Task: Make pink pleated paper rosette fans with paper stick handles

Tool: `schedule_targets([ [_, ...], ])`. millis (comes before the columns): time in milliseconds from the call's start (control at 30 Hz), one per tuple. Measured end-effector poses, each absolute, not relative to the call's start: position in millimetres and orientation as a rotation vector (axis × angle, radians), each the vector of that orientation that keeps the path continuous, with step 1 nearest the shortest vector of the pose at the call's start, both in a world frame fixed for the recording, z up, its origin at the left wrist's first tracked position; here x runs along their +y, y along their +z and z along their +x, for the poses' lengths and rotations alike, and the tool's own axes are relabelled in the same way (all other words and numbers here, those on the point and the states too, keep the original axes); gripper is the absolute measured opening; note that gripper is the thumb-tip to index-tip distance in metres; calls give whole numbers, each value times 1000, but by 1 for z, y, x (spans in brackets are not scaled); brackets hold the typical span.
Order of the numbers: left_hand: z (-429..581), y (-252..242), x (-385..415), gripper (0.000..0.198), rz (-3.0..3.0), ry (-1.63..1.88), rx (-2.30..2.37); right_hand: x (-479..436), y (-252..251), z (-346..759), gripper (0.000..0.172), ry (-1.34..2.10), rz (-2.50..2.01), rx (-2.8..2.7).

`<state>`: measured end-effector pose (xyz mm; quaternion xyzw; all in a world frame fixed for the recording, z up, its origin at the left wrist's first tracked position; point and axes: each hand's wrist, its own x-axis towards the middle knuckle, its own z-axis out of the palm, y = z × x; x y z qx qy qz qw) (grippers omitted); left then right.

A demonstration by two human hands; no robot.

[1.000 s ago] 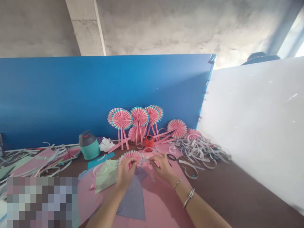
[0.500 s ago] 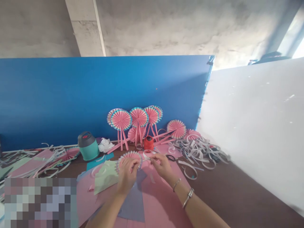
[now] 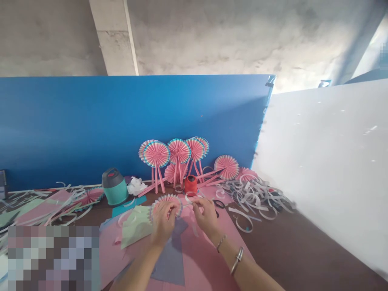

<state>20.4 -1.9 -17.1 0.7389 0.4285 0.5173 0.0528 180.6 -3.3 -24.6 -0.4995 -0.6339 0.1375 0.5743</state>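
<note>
A round pleated paper fan (image 3: pixel 167 199), pink with a pale zigzag rim, lies under my left hand (image 3: pixel 164 220). The fingers of that hand are closed on it and cover its lower part. To the right, my right hand (image 3: pixel 206 214) pinches the end of a thin white paper strip (image 3: pixel 188 203), which runs toward the fan's right edge. Whether the strip is attached to the fan I cannot tell. Black-handled scissors (image 3: pixel 218 204) lie partly hidden behind the right hand. Beneath both hands are sheets of pink paper (image 3: pixel 209 254), grey-blue paper (image 3: pixel 169 258) and pale green paper (image 3: pixel 136 226).
Several finished pink paper fans (image 3: pixel 156 154) lean on the blue partition (image 3: pixel 91 121). A red container (image 3: pixel 190 184) stands before them. At left are a teal container with a dark lid (image 3: pixel 115 188) and crumpled white paper (image 3: pixel 137 186). Curled paper strips (image 3: pixel 254 198) heap at right.
The view has shifted slightly, so the background sits a little lower and further right. The right hand's fingers have shifted slightly along the strip; the left hand stays on the fan.
</note>
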Motion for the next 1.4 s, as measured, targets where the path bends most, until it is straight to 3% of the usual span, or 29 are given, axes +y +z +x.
schedule_targets([
  [167,10,-20,5,22,2143,1558,1352,5,-34,193,23,293,-1291,-1448],
  [300,-11,-21,18,20,1806,1747,1562,19,-36,216,27,254,-1383,-1411],
  [400,-14,-23,22,19,1831,1612,1474,20,-38,218,23,142,-1444,-1614],
  [600,-6,-29,20,16,1940,1382,1317,8,-44,209,36,-174,-1769,-1869],
  [733,-5,-25,16,15,1926,1246,1257,0,-38,203,41,-216,-1468,-1901],
  [900,2,-16,9,13,1950,1148,1175,-9,-26,189,14,-43,-1149,-2018],
  [1000,3,-18,10,13,1920,1162,1153,-11,-23,186,22,-15,-1139,-1999],
  [1067,-1,-21,14,27,1857,1221,1186,-9,-23,188,22,-28,-1182,-1963],
  [1133,-9,-27,20,55,1808,1316,1300,-6,-27,192,22,-39,-1262,-1912],
  [1233,-16,-36,27,79,1915,1322,1670,-2,-36,195,22,-24,-1357,-1885],
  [1400,-8,-47,23,81,2027,941,1928,-4,-40,186,52,-3,-1350,-2080],
])
